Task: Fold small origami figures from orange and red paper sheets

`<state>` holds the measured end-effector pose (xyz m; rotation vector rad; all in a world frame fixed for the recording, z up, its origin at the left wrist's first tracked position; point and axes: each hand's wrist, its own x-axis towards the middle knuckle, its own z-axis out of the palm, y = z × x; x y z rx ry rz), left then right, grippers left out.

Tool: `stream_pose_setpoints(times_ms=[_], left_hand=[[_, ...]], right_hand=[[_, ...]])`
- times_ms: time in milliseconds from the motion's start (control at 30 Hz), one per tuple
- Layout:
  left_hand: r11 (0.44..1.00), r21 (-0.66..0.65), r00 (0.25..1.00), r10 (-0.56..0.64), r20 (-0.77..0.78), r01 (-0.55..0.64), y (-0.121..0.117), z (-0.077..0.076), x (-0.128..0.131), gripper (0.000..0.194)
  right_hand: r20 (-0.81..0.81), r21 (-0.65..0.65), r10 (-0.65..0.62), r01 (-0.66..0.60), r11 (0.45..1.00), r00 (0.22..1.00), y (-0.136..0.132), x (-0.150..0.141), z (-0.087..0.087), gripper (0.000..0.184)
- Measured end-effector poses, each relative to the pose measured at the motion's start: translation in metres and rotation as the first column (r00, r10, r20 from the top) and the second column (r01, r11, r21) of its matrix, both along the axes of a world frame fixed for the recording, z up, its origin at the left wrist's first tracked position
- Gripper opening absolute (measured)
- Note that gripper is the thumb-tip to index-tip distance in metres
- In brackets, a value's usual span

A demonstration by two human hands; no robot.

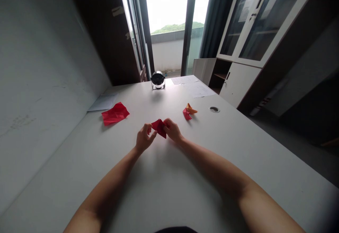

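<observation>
A small folded piece of red paper (160,128) with pointed corners is held up over the white table. My right hand (172,130) pinches its right side between thumb and fingers. At its left corner is my left hand (145,136), with curled fingers close to or touching the paper and the thumb standing apart from them. Further left lies a creased, unfolded sheet of red paper (115,114). Beyond my right hand sit a folded red paper piece (186,114) and a folded orange paper piece (191,109), touching or overlapping.
On the white table (159,190), a round black device on a metal stand (158,80) stands at the far end. Flat papers (200,89) lie at the far right, and more paper (102,102) lies by the left wall. A round cable hole (214,109) is near the right edge.
</observation>
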<state>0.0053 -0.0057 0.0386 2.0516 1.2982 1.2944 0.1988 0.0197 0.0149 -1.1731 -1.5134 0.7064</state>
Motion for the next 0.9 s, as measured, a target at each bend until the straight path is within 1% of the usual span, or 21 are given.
stream_pose_setpoints(times_ms=[67, 133, 200, 267, 300, 400, 500, 567, 633, 767, 900], left_hand=[[0.998, -0.055, 0.998, -0.024, 0.054, 0.027, 0.003, -0.003, 0.001, 0.026], [0.993, -0.098, 0.99, -0.053, 0.129, 0.066, 0.006, -0.006, 0.0, 0.025], [0.984, -0.143, 0.979, -0.078, 0.186, 0.105, 0.009, -0.008, -0.001, 0.024], [0.968, -0.205, 0.965, -0.09, 0.245, 0.142, 0.013, -0.011, -0.001, 0.026], [0.956, -0.239, 0.95, -0.094, 0.297, 0.169, 0.014, -0.012, -0.001, 0.028], [0.904, -0.31, 0.865, -0.114, 0.489, 0.295, 0.018, -0.015, -0.001, 0.03], [0.871, -0.331, 0.8, -0.109, 0.59, 0.363, 0.02, -0.016, -0.001, 0.03], [0.857, -0.341, 0.777, -0.104, 0.621, 0.387, 0.021, -0.018, -0.002, 0.032], [0.85, -0.348, 0.769, -0.1, 0.631, 0.396, 0.022, -0.019, -0.002, 0.034], [0.862, -0.34, 0.779, -0.094, 0.62, 0.375, 0.024, -0.021, -0.004, 0.034], [0.863, -0.326, 0.787, -0.124, 0.604, 0.386, 0.026, -0.023, -0.006, 0.032]], right_hand=[[-0.007, 0.0, 0.05, -0.05, 0.999, 0.999, -0.003, -0.001, 0.002, 0.009], [-0.028, -0.01, 0.117, -0.118, 0.993, 0.993, -0.004, -0.001, 0.002, 0.012], [-0.065, -0.025, 0.174, -0.176, 0.984, 0.983, -0.004, -0.002, 0.0, 0.016], [-0.125, -0.034, 0.198, -0.204, 0.978, 0.972, -0.001, -0.002, -0.002, 0.018], [-0.163, -0.036, 0.21, -0.218, 0.975, 0.964, 0.0, -0.002, -0.004, 0.019], [-0.294, -0.048, 0.275, -0.301, 0.952, 0.916, 0.005, 0.0, -0.007, 0.02], [-0.392, -0.073, 0.319, -0.375, 0.924, 0.863, 0.007, 0.002, -0.007, 0.019], [-0.434, -0.089, 0.319, -0.392, 0.916, 0.843, 0.007, 0.003, -0.005, 0.018], [-0.452, -0.102, 0.322, -0.407, 0.908, 0.832, 0.006, 0.004, -0.003, 0.017], [-0.435, -0.1, 0.341, -0.421, 0.901, 0.834, 0.006, 0.005, -0.002, 0.017], [-0.391, -0.11, 0.368, -0.44, 0.891, 0.843, 0.006, 0.005, 0.0, 0.023]])
